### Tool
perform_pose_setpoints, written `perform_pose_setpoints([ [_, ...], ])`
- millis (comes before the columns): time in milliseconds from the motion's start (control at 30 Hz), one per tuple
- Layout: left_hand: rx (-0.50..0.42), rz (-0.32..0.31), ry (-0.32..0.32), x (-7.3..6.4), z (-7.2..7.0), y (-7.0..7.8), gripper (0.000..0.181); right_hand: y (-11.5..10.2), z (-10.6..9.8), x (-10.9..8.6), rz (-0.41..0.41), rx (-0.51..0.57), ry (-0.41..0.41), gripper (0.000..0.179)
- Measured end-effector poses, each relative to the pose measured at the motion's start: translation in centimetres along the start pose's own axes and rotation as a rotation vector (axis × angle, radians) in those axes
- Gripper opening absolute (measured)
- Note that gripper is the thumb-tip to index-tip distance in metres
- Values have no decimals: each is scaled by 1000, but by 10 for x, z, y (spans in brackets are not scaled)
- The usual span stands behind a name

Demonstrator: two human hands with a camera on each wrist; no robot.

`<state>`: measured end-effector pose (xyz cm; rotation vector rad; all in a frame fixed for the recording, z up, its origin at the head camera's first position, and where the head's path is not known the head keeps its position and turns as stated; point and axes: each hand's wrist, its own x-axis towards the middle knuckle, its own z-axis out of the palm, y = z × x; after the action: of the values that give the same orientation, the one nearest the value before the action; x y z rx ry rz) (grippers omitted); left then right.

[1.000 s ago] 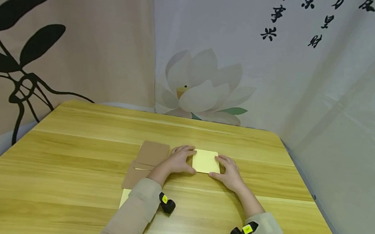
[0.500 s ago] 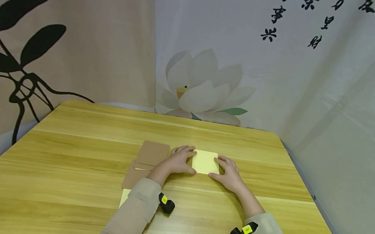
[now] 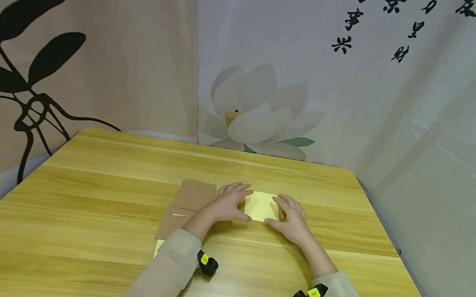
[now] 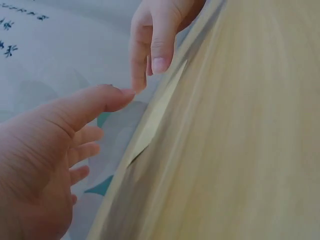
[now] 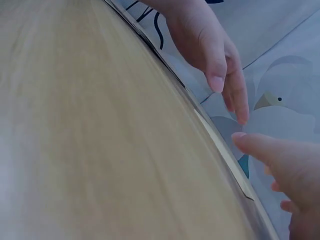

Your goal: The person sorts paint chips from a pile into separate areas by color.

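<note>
A pale yellow square of paper (image 3: 262, 207) lies flat on the wooden table between my two hands. Over its left edge hovers my left hand (image 3: 230, 205), thumb and fingers spread apart and holding nothing. My right hand (image 3: 292, 219) is at the right edge, its thumb by the near corner and its fingers by the far one. Both wrist views show the yellow paper (image 4: 159, 117) as a thin strip on the table, below the fingertips of both hands. The right wrist view has my right hand (image 5: 295, 175) with its thumb extended and nothing gripped.
Left of my left hand, a brown square (image 3: 194, 195) overlaps another brown square (image 3: 170, 224), with a pale yellow corner (image 3: 157, 246) showing below, partly behind my sleeve. A printed curtain (image 3: 269, 76) hangs behind the table's far edge.
My left hand has come off the paper's left edge, and its fingertips have shifted slightly right over it. The right hand has hardly moved.
</note>
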<state>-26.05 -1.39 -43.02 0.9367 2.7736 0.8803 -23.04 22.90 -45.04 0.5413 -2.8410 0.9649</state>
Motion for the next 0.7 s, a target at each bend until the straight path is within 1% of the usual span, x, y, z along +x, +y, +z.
perform_pose_setpoints([
  [300, 37, 43, 47, -13, -12, -1, 85, -13, -2, 2, -45, -35, 63, 76],
  [533, 52, 49, 74, -25, -20, -6, 87, -25, 0, 7, -78, -80, 99, 76],
  [700, 61, 50, 89, -36, -30, -9, 88, -34, 3, 11, -89, -98, 102, 78],
])
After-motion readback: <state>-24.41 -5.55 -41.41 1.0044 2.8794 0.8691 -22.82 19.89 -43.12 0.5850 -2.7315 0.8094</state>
